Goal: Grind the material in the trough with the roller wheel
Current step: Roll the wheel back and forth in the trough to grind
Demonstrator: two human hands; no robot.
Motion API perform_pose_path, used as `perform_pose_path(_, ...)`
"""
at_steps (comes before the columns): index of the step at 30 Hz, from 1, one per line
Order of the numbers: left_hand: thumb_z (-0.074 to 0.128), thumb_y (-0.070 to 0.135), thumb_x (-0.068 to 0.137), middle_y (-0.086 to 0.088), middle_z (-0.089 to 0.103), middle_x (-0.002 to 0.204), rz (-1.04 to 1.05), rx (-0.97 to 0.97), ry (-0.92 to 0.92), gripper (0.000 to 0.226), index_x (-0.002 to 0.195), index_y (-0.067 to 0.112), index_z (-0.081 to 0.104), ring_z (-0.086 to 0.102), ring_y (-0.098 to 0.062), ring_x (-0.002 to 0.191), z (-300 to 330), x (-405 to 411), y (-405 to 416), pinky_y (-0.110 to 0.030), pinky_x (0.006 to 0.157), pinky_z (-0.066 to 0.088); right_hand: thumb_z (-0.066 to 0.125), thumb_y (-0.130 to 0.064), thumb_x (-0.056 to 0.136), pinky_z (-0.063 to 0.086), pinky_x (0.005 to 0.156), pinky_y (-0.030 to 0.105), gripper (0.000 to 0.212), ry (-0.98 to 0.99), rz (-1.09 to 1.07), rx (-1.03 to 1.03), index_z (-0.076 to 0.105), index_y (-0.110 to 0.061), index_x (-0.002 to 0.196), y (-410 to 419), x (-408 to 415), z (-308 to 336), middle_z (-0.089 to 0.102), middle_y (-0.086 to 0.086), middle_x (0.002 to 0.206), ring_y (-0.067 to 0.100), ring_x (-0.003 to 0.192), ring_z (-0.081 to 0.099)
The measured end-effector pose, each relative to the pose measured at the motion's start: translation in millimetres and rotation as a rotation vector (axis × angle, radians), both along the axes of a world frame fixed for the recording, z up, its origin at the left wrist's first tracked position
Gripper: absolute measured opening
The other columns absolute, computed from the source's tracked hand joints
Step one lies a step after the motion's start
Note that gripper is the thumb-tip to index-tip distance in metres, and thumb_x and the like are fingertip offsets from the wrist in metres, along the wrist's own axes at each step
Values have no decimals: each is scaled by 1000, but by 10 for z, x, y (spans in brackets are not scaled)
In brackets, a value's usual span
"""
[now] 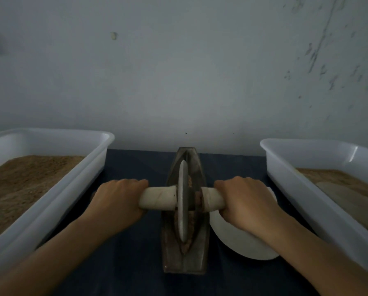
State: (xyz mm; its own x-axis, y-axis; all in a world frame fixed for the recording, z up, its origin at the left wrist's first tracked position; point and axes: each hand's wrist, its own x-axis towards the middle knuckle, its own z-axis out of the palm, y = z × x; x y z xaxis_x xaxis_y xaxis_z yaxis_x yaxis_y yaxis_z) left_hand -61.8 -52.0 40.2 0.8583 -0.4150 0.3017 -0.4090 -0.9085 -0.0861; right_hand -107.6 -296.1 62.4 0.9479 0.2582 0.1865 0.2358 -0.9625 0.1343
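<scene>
Hands: 2 grip 1 roller wheel (183, 201).

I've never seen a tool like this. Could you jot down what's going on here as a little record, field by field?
tool: roller wheel, standing on edge in the trough
material: reddish-brown bits in the trough groove
left hand: grips the white-wrapped handle left of the wheel
right hand: grips the handle right of the wheel
left tub: white, holds brown powder
right tub: white, holds brown powder
white plate: beside the trough, under the right forearm
surface: dark blue cloth
</scene>
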Motion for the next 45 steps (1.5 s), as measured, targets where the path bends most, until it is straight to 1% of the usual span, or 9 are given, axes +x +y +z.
perform_pose_path(3, 56, 45, 83, 11, 61, 99, 19, 9, -24, 23, 84, 34, 36, 60, -9, 90, -6, 166, -100, -21, 67, 35, 52, -26, 85, 24, 52, 23, 3, -7, -65, 25, 50, -28, 86, -35, 157, -71, 54, -7, 82, 14, 75, 51)
perform_pose_path(6, 57, 41, 83, 6, 63, 100, 43, 27, -74, 17, 90, 30, 46, 61, -15, 93, 14, 416, -233, -26, 67, 34, 57, -28, 80, 28, 55, 25, 14, 13, -139, 50, 44, -30, 77, -110, 411, -143, 45, -8, 73, 15, 68, 44)
perform_pose_path(11, 58, 34, 84, -2, 63, 107, 90, 72, -67, 23, 105, 23, 55, 60, -23, 99, 99, 825, -419, -31, 69, 34, 63, -29, 78, 23, 48, 24, 10, 12, -171, 104, 54, -26, 83, -204, 800, -182, 62, -2, 89, 18, 71, 50)
perform_pose_path(14, 59, 32, 84, -5, 63, 107, 100, 57, -37, 24, 106, 22, 57, 61, -25, 98, 133, 961, -453, -32, 69, 37, 61, -29, 78, 33, 57, 26, 11, -9, -172, 107, 55, -24, 85, -209, 923, -144, 63, 1, 95, 22, 83, 59)
perform_pose_path(27, 58, 42, 83, 9, 62, 98, 11, 4, -19, 18, 91, 31, 46, 59, -10, 89, -9, 296, -130, -23, 68, 36, 53, -29, 86, 31, 63, 25, 15, -47, -63, 41, 55, -27, 100, -56, 215, -119, 61, -4, 96, 16, 86, 58)
perform_pose_path(31, 58, 46, 83, 13, 60, 100, -19, -11, 31, 20, 94, 37, 44, 56, -4, 87, 27, 54, -36, -19, 72, 40, 48, -27, 88, 17, 49, 20, 2, -58, -6, 48, 46, -28, 88, -32, -26, -63, 46, -11, 76, 10, 68, 41)
perform_pose_path(33, 57, 49, 83, 14, 59, 100, -17, -12, 28, 23, 99, 37, 46, 57, -3, 91, 39, -5, -9, -19, 74, 41, 47, -28, 88, 15, 48, 19, 11, -72, 9, 42, 38, -29, 83, -31, -88, -57, 40, -11, 73, 8, 66, 37)
perform_pose_path(38, 58, 47, 83, 13, 60, 99, 11, 21, 41, 23, 87, 38, 37, 52, -3, 81, 38, 73, -55, -20, 69, 37, 51, -30, 87, 23, 52, 19, 4, -19, -4, 57, 49, -28, 91, -57, 43, -75, 49, -10, 80, 11, 72, 47)
perform_pose_path(45, 59, 42, 81, 3, 64, 100, 67, 18, -17, 23, 98, 27, 54, 61, -19, 92, -20, 611, -241, -29, 66, 36, 61, -30, 79, 33, 62, 29, 14, -10, -127, 41, 58, -25, 92, -107, 574, -123, 62, -1, 94, 21, 86, 59)
